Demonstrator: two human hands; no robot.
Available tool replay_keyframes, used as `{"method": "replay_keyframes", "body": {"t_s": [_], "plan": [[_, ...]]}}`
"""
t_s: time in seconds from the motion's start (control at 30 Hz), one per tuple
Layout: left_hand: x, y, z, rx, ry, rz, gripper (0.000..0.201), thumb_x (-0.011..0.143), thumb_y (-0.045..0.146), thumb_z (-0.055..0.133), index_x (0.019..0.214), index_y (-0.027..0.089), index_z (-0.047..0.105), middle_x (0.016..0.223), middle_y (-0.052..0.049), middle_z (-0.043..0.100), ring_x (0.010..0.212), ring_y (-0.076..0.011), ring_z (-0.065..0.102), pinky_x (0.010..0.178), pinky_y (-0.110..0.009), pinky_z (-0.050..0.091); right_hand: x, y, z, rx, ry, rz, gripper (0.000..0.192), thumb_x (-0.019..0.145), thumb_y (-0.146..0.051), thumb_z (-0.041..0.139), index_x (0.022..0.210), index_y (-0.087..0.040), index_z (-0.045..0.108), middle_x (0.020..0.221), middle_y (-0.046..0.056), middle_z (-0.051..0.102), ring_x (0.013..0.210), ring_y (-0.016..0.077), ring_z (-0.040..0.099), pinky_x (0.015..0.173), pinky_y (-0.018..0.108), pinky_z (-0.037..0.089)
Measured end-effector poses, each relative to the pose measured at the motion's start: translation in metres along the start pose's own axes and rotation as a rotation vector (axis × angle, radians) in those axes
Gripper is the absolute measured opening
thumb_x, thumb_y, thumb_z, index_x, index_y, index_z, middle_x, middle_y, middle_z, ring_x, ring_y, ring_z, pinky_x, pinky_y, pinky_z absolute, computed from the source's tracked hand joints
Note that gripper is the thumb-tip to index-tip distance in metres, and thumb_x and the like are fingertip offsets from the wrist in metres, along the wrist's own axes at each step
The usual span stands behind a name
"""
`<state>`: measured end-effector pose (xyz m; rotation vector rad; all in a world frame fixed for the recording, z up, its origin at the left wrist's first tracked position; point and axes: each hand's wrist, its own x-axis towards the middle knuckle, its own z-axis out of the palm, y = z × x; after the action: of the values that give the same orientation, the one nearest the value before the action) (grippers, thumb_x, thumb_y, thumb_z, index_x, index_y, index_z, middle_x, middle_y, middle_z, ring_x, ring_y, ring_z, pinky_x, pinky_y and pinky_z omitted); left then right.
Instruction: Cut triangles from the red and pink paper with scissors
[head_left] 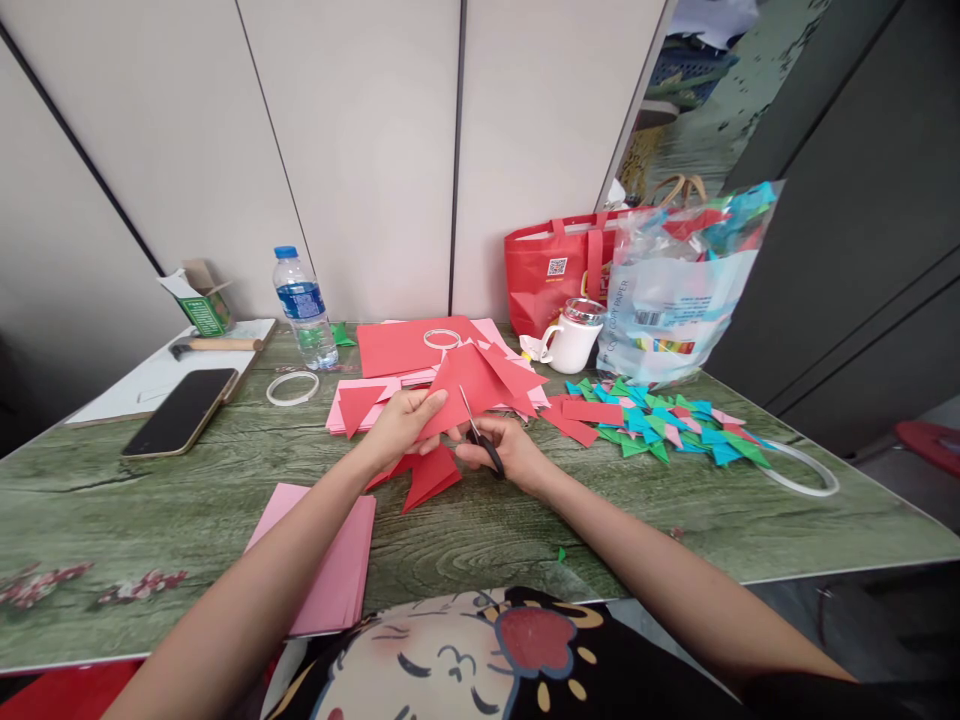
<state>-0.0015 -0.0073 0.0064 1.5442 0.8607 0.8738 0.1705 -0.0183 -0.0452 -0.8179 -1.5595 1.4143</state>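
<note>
In the middle, the held paper (484, 375) is showing plain red, and the scissors (491, 458) are pairing black handles with silvery blades. The near-left paper stack (346, 560) is showing soft pink. Underneath, the table (465, 550) is displaying green wood grain, with pink blossoms (142, 586) patterning its near left. On the right, the cut pieces (664, 420) are mixing blue, green, red and pink. Farther right, the tote bag (536, 280) is showing bright red, the mug (571, 343) white. Far left, the bottle (300, 302) is wearing a blue cap and label. Nearest, the shirt (637, 665) is bearing a cream cartoon face on black.
</note>
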Motion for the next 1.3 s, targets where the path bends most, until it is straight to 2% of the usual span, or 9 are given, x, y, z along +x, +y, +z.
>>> {"method": "replay_keyframes", "body": {"t_s": [0.2,0.43,0.53,0.7,0.9,1.07,1.17,1.3], "plan": [[-0.0008,0.0009,0.0003,-0.003,-0.010,0.004,0.044,0.082,0.047,0.046,0.066,0.009,0.061,0.046,-0.002,0.055,0.029,-0.0025,0.030,0.031,-0.016,0.015,0.0000,-0.0003,0.0014,0.006,0.001,-0.005,0.040,0.058,-0.046,0.074,0.081,-0.016,0.062,0.059,-0.004,0.047,0.049,0.0075,0.039,0.048,0.022,0.033],[-0.0010,0.0022,0.0011,-0.011,-0.017,-0.005,0.044,0.083,0.046,0.045,0.063,0.009,0.059,0.047,-0.003,0.057,0.029,-0.0017,0.030,0.031,-0.016,0.014,-0.0007,-0.0018,0.0010,-0.003,0.015,0.010,0.042,0.056,-0.047,0.074,0.080,-0.016,0.062,0.058,-0.003,0.049,0.049,0.0085,0.042,0.047,0.023,0.036],[-0.0014,0.0033,0.0017,-0.017,-0.006,-0.014,0.043,0.082,0.046,0.047,0.062,0.010,0.059,0.044,-0.001,0.054,0.028,-0.0018,0.029,0.031,-0.016,0.013,-0.0006,-0.0002,0.0000,-0.023,0.025,0.013,0.041,0.057,-0.047,0.074,0.080,-0.016,0.062,0.058,-0.003,0.050,0.049,0.0094,0.045,0.047,0.023,0.039],[-0.0028,0.0062,0.0028,-0.018,0.003,-0.036,0.043,0.082,0.046,0.048,0.062,0.010,0.059,0.032,0.004,0.043,0.027,-0.0021,0.026,0.032,-0.016,0.013,-0.0004,0.0012,-0.0009,-0.035,0.027,0.011,0.040,0.057,-0.047,0.074,0.081,-0.016,0.062,0.059,-0.002,0.051,0.050,0.0100,0.046,0.046,0.023,0.041],[-0.0031,0.0073,0.0032,-0.014,0.006,-0.042,0.042,0.082,0.045,0.047,0.062,0.010,0.059,0.032,0.003,0.044,0.026,-0.0020,0.025,0.031,-0.016,0.013,-0.0024,-0.0053,0.0014,-0.069,0.040,0.004,0.035,0.064,-0.046,0.070,0.076,-0.015,0.060,0.050,-0.005,0.046,0.044,0.0081,0.042,0.044,0.022,0.039],[-0.0030,0.0046,0.0013,-0.004,-0.018,-0.025,0.045,0.085,0.045,0.042,0.064,0.009,0.060,0.034,0.002,0.046,0.025,-0.0011,0.024,0.030,-0.015,0.013,-0.0030,-0.0085,0.0019,-0.088,0.047,0.018,0.037,0.064,-0.048,0.070,0.076,-0.014,0.062,0.048,-0.005,0.046,0.043,0.0082,0.043,0.043,0.023,0.040],[-0.0030,0.0047,0.0015,-0.007,-0.031,-0.028,0.046,0.084,0.047,0.043,0.065,0.009,0.060,0.036,0.001,0.050,0.025,-0.0031,0.032,0.029,-0.015,0.021,-0.0020,-0.0070,0.0009,-0.077,0.054,0.028,0.038,0.063,-0.048,0.070,0.078,-0.014,0.063,0.048,-0.004,0.047,0.042,0.0083,0.043,0.042,0.023,0.040],[-0.0002,0.0040,-0.0002,-0.061,0.004,-0.039,0.043,0.081,0.050,0.047,0.074,0.010,0.060,0.051,-0.004,0.062,0.042,-0.0128,0.057,0.043,-0.022,0.046,0.0000,-0.0030,-0.0014,-0.041,0.060,0.029,0.039,0.059,-0.048,0.073,0.079,-0.016,0.065,0.051,-0.003,0.050,0.043,0.0090,0.045,0.041,0.022,0.039]]}}
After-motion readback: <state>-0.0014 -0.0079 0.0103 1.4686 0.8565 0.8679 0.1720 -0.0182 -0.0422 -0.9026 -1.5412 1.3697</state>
